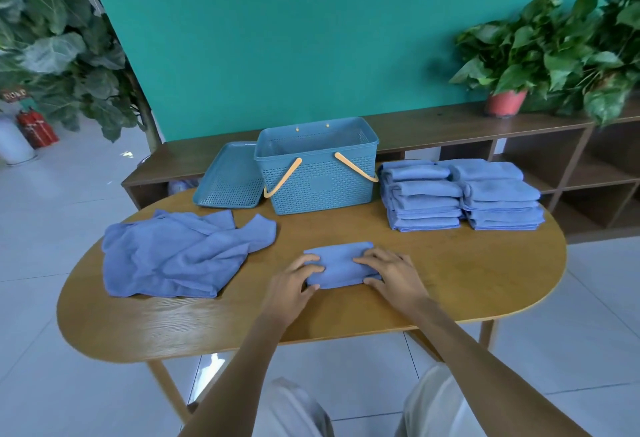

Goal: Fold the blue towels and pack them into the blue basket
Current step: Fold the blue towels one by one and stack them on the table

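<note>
Both hands (346, 275) grip folded towel (341, 263) ends | long axis left–right

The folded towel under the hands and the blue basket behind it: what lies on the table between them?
Nothing: in the head view, only bare wooden table separates the folded towel from the blue basket.

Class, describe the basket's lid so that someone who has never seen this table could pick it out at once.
Start at the oval wooden table and find the blue basket with yellow handles at its far edge. The lid leans against the basket's left side. Unlike the soft unfolded towels in front of it, it is a shallow, rigid, perforated plastic tray.
</note>
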